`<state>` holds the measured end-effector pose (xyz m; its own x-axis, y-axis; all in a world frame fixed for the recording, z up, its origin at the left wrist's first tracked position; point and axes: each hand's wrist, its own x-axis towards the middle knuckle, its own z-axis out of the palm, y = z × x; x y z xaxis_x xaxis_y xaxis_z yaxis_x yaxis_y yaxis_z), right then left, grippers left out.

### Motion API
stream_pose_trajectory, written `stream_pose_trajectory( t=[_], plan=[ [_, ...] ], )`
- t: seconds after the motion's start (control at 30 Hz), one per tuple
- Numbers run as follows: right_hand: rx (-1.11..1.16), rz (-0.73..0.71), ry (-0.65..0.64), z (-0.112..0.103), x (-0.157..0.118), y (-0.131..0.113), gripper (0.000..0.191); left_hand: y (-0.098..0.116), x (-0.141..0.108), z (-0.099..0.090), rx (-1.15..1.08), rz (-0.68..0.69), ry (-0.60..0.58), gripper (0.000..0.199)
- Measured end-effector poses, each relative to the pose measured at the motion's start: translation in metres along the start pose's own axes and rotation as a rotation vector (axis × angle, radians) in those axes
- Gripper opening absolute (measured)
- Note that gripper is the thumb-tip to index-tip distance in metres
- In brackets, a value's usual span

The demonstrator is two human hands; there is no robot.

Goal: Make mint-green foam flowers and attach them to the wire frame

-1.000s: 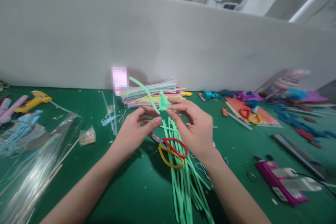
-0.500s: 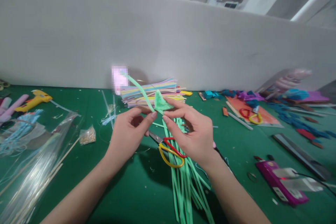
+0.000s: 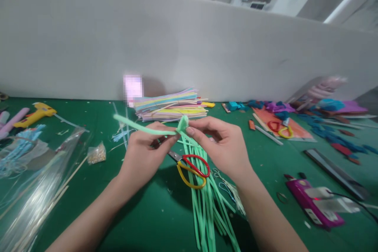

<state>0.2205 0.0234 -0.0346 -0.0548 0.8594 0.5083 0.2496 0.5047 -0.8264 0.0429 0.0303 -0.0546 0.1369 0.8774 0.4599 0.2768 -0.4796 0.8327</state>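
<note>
A light green pipe cleaner (image 3: 141, 127) is held between both hands above the table. One end sticks out to the left past my left hand (image 3: 149, 151), whose thumb and fingers pinch it. At its other end is a small folded green shape (image 3: 183, 123), pinched by the thumb and fingers of my right hand (image 3: 223, 145). Below the hands, scissors (image 3: 191, 171) with one red and one yellow handle lie on a bundle of green pipe cleaners (image 3: 206, 208). The scissors' blade tips are hidden behind my left hand.
Behind the hands lies a pile of pastel pipe cleaners (image 3: 165, 106). To the left are a yellow glue gun (image 3: 37, 114), a bag of small beads (image 3: 97, 153) and long clear plastic sleeves (image 3: 38, 204). A purple power strip (image 3: 313, 204) and second scissors (image 3: 282, 129) are on the right.
The green pipe cleaner's free end has swung down to the left and now lies nearly level. The folded shape has turned and looks narrower. Both hands have moved slightly lower.
</note>
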Motion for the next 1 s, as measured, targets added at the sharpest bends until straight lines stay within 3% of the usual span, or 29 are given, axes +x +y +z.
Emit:
stream_pose_trajectory(
  t=[0.17, 0.3, 0.4, 0.5, 0.67, 0.83, 1.0],
  plan=[
    [-0.12, -0.041, -0.033, -0.003, 0.002, 0.0, 0.009, 0.003, 0.001, -0.001, 0.02, -0.049, -0.018, 0.013],
    [-0.33, -0.255, 0.046, -0.005, -0.001, -0.008, 0.016, 0.003, 0.001, -0.002, 0.065, -0.07, 0.039, 0.012],
    [-0.442, -0.352, 0.103, 0.0, -0.007, -0.014, 0.016, 0.004, 0.001, -0.002, 0.095, -0.047, 0.043, 0.017],
    [-0.512, -0.405, 0.108, 0.008, -0.013, -0.015, 0.003, 0.006, 0.0, -0.003, 0.075, -0.018, 0.033, 0.017],
    [-0.5, -0.457, 0.092, 0.013, -0.015, -0.014, 0.003, 0.012, -0.003, -0.007, 0.082, 0.13, 0.021, 0.011],
    [-0.505, -0.473, 0.088, 0.014, -0.015, -0.016, 0.007, 0.012, -0.007, -0.001, -0.145, 0.052, 0.123, 0.02],
    [-0.573, -0.509, 0.104, 0.023, -0.018, -0.008, 0.007, 0.008, -0.005, 0.006, -0.303, 0.051, 0.229, 0.004]
  ],
)
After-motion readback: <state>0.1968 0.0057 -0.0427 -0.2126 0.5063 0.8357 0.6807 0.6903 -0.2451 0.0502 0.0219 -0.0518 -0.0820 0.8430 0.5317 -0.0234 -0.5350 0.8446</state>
